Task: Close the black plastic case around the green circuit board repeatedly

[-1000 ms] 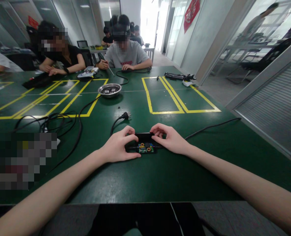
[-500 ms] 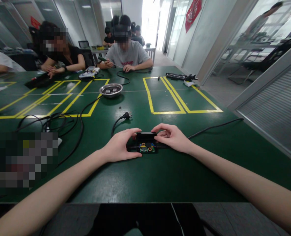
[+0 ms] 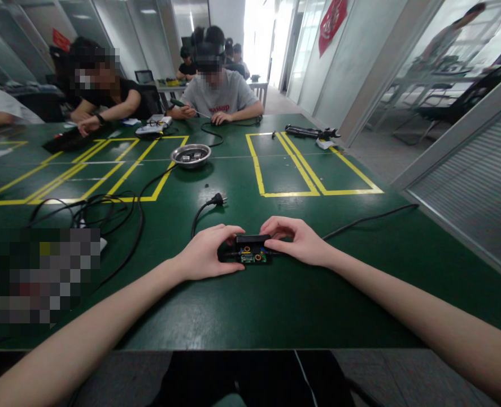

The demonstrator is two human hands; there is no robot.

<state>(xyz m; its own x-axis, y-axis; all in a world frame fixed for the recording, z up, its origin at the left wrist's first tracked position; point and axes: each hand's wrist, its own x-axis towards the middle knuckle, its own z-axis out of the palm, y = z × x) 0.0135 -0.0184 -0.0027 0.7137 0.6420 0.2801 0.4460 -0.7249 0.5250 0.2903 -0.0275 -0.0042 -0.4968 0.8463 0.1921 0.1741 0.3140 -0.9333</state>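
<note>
A small black power-adapter case with a bare circuit board [image 3: 253, 257] inside lies on the green table in front of me. Copper-ringed coils and small parts show on the board. My left hand [image 3: 203, 253] curves round the case's left end, thumb along the near side and fingers at the far side. With thumb and fingers, my right hand [image 3: 299, 242] pinches the right end of a black case cover [image 3: 252, 239], which stands tilted along the board's far edge. Cables leave the case at both ends, and a black plug [image 3: 218, 199] lies beyond my left hand.
A steel bowl [image 3: 191, 156] with metal parts stands further back. Coiled black cable [image 3: 101, 212] lies at left, beside a blurred-out patch. Yellow tape [image 3: 290, 194] marks the table [image 3: 267, 316]. A folded black tripod-like item [image 3: 312, 132] lies at the far right. Co-workers sit across.
My right hand has brought the cover slightly down and towards me, closer over the board's far edge. My left hand has hardly moved. A co-worker at far left has shifted an arm.
</note>
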